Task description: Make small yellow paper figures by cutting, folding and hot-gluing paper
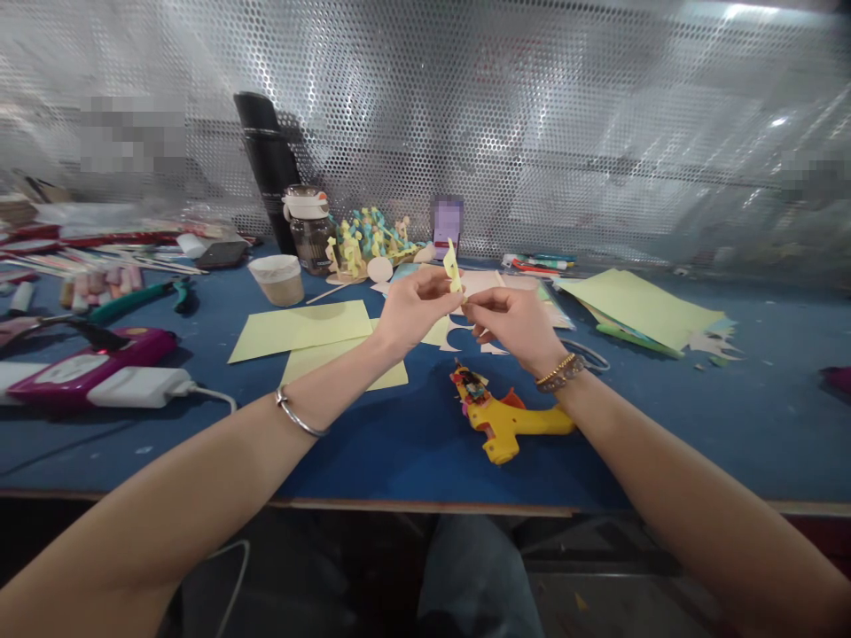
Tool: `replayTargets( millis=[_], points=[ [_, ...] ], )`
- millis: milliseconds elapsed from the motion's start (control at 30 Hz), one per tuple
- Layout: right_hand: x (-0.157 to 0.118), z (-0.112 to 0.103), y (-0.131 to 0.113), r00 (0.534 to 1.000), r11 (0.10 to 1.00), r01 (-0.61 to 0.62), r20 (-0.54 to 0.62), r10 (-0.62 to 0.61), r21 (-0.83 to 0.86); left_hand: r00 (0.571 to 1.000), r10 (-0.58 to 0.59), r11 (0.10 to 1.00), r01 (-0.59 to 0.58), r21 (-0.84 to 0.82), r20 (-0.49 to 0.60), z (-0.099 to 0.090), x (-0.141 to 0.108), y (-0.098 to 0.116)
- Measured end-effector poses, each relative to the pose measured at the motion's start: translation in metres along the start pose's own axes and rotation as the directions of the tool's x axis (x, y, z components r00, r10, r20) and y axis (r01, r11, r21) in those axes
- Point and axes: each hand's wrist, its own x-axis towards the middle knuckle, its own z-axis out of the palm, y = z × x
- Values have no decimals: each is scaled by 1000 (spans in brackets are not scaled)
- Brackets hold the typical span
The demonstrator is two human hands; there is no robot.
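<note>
Above the middle of the blue table, my left hand [420, 306] pinches a small yellow paper cutout [453, 266] that stands upright between thumb and fingers. My right hand [511, 321] meets it from the right, its fingertips pinched together at the cutout's lower end. Whether the right fingers grip the paper itself or something tiny is hidden. Below my hands a yellow glue gun [511, 425] lies on its side, its nozzle end dark and crusted. Sheets of yellow paper [306, 328] lie under and beside my left forearm. Pale paper scraps with round cut-outs [458, 337] lie behind the glue gun.
At the back stand a paper cup [277, 282], a lidded bottle [312, 235], a black cylinder [266, 159], a cluster of small paper pieces [372, 235] and a phone [448, 221]. A purple power strip [93, 363] is left; a yellow paper stack [644, 306] is right.
</note>
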Motion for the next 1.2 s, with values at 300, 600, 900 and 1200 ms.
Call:
replayTargets(
  millis=[300,600,900,1200],
  points=[
    [-1,-1,-2,999,999,-41,11,41,8,1000,14,998,-14,58,11,-2,2,-1],
    [-1,-1,-3,997,997,-80,19,79,9,999,32,993,-31,118,-9,-5,4,1],
    [0,-7,-8,996,998,-51,77,55,-42,1000,-18,996,20,84,-23,-6,4,2],
    [-42,-85,-36,745,852,208,642,179,-480,994,-93,996,94,-2,-65,-14,9,-4]
  ],
)
